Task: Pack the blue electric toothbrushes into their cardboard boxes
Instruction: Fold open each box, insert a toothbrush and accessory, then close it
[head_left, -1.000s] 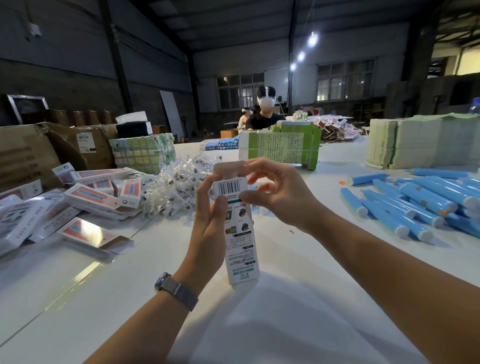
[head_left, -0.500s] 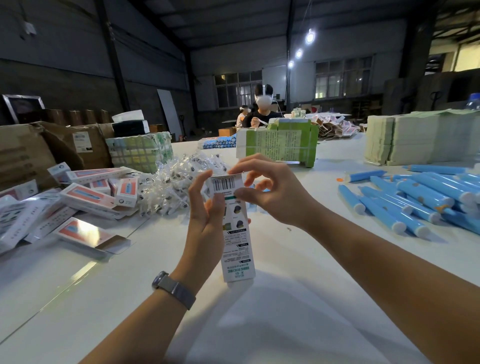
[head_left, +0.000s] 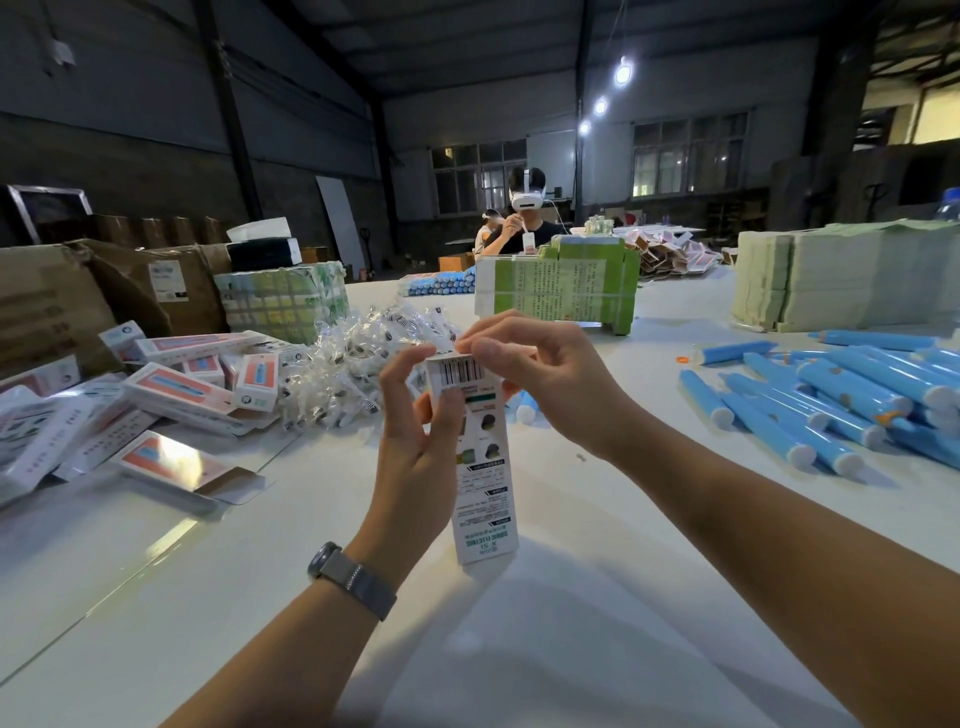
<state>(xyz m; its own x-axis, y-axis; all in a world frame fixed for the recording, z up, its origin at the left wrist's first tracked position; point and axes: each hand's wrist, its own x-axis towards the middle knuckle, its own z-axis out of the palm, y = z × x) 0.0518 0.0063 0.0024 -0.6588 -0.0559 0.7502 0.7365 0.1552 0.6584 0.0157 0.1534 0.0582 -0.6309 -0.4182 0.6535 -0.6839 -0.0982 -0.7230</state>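
Top flap is now folded down flat, formerly raised | cardboard box (head_left: 480, 457) is held upright mid-table by left hand (head_left: 415, 441) | flap is pinched by right hand (head_left: 530, 369) | tuck squarely, supporting sides | blue toothbrushes (head_left: 831, 400) are heaped toward right edge

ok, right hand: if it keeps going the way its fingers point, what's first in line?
The right hand points left with its fingertips already pinching the top flap of the cardboard box. Just beyond come the left hand fingers; further left, the heap of clear plastic packets, though depth is unclear.
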